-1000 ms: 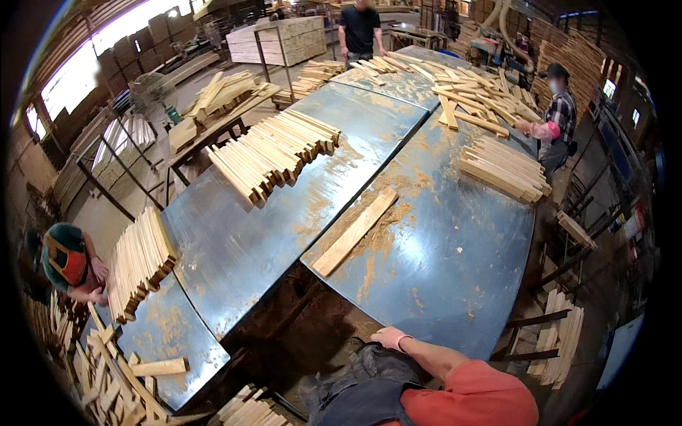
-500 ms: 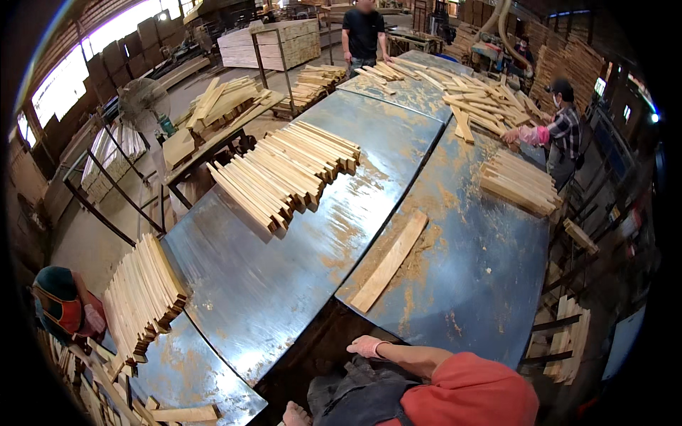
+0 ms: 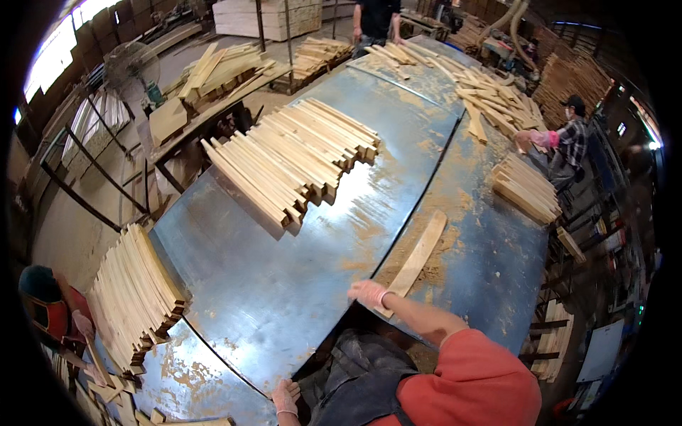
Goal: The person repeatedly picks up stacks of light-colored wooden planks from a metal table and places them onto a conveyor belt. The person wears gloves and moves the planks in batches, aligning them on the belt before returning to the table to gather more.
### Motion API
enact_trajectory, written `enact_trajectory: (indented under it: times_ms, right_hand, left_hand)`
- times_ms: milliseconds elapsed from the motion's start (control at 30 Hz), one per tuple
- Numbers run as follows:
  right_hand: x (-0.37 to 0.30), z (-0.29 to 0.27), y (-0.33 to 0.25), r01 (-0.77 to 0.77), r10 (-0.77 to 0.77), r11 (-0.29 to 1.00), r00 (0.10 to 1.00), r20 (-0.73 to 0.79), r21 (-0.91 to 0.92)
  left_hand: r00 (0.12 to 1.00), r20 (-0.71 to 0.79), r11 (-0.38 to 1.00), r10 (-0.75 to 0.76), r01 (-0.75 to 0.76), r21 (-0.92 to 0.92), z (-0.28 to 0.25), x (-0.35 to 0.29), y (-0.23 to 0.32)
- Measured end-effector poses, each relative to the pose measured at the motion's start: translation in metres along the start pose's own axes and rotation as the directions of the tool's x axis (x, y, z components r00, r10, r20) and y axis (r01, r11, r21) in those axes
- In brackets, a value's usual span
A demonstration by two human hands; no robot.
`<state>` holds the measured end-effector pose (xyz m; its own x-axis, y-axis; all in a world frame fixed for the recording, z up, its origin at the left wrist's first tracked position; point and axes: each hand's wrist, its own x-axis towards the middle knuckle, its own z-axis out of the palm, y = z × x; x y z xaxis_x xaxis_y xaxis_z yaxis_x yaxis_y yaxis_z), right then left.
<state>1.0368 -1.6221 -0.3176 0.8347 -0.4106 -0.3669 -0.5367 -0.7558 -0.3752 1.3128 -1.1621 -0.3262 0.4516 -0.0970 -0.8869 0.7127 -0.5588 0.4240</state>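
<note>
My right hand (image 3: 368, 292), in a pale pink glove, lies at the corner of the metal table (image 3: 330, 266), beside the near end of a single flat board (image 3: 419, 252). No board is in its fingers. Down at the lower edge my left hand (image 3: 285, 396), gloved too, rests on the table's rim next to a seam, its fingers partly visible and holding nothing that I can see. Between my hands the table has a dark gap in front of my apron. A row of wooden strips (image 3: 291, 156) lies across the table ahead.
Another row of strips (image 3: 135, 291) lies at the left, beside a bending co-worker (image 3: 50, 305). At the far right a co-worker (image 3: 568, 138) reaches toward a loose heap of strips (image 3: 497, 99); a small stack (image 3: 526, 188) lies nearer. Another person (image 3: 376, 21) stands at the far end.
My right hand has come forward onto the table corner by the single board. My left hand has risen further into view onto the rim. The whole view has shifted slightly.
</note>
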Motion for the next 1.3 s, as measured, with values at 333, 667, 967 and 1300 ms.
enact_trajectory:
  times_ms: [333, 667, 967, 1300]
  right_hand:
    - [0.144, -0.185, 0.089, -0.290, 0.730, 0.444, 0.666, -0.154, 0.848]
    - [0.256, -0.265, 0.195, -0.325, 0.767, 0.549, 0.562, -0.310, 0.770]
    - [0.298, -0.269, 0.245, -0.306, 0.775, 0.540, 0.543, -0.322, 0.784]
    - [0.312, -0.260, 0.240, -0.248, 0.814, 0.533, 0.412, -0.411, 0.809]
  left_hand:
    - [0.955, 0.119, 0.961, -0.270, 0.275, -0.019, -0.009, 0.012, 0.020]
    - [0.993, 0.110, 0.999, -0.047, 0.046, 0.009, 0.108, 0.021, 0.197]
    - [0.963, 0.131, 0.967, 0.236, -0.246, 0.064, 0.257, 0.044, 0.353]
    - [0.787, 0.232, 0.789, 0.572, -0.605, 0.107, 0.349, 0.096, 0.437]
